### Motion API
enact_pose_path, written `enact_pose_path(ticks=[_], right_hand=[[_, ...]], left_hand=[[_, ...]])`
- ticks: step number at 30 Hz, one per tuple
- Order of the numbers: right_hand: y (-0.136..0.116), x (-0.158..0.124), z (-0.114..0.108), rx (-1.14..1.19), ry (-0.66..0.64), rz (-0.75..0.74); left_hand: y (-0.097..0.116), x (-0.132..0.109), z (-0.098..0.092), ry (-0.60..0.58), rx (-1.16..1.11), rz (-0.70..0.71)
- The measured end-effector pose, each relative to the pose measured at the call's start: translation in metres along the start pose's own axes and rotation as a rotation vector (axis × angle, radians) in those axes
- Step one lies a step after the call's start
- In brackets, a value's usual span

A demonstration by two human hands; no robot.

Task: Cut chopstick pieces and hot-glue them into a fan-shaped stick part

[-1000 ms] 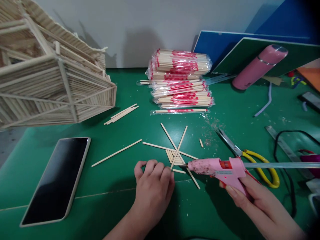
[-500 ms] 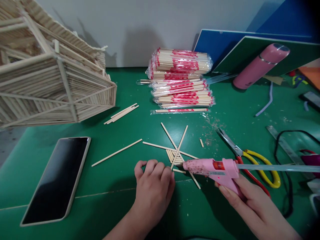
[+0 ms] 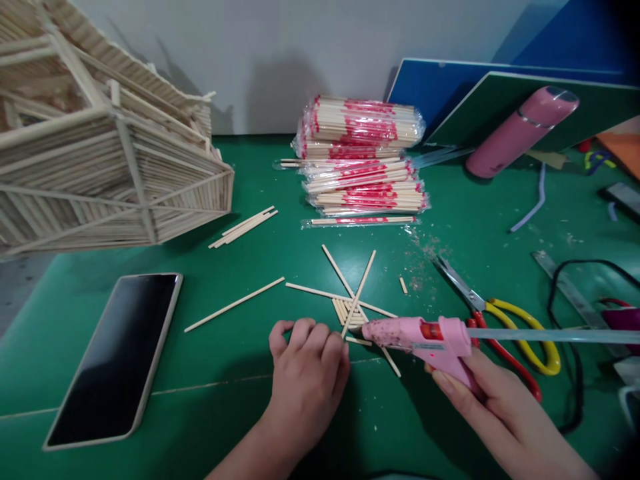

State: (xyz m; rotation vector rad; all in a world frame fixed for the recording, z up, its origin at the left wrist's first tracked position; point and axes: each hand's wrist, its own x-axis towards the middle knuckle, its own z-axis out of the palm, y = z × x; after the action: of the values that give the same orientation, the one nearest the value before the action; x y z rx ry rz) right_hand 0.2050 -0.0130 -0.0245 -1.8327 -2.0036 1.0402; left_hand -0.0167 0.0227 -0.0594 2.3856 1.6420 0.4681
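Note:
My right hand grips a pink glue gun with a clear glue stick running out of its back. Its nozzle points left and sits right at a small cluster of crossed wooden sticks on the green table. My left hand rests curled on the table just left of that cluster, fingertips pressed on the near end of a long stick. What lies under the fingers is hidden.
A phone lies at the left. A big stick-built structure fills the back left. Wrapped chopstick packs are stacked at the back centre. Scissors, a ruler, a black cord and a pink bottle lie at the right.
The glue gun in my right hand has moved left, bringing its nozzle up to the stick cluster. My left hand has stayed put.

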Motion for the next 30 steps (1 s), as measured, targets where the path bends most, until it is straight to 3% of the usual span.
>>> enact_pose_path(ticks=[9, 19, 30], right_hand=[[0.005, -0.004, -0.001, -0.022, -0.019, -0.016], [0.001, -0.006, 0.006, -0.071, 0.066, -0.119], [0.005, -0.017, 0.004, -0.146, 0.115, -0.045]], left_hand=[[-0.001, -0.001, 0.002, 0.026, -0.001, 0.006], [-0.001, 0.0, 0.001, 0.018, -0.006, 0.002], [-0.001, 0.0, 0.001, 0.024, -0.014, 0.003]])
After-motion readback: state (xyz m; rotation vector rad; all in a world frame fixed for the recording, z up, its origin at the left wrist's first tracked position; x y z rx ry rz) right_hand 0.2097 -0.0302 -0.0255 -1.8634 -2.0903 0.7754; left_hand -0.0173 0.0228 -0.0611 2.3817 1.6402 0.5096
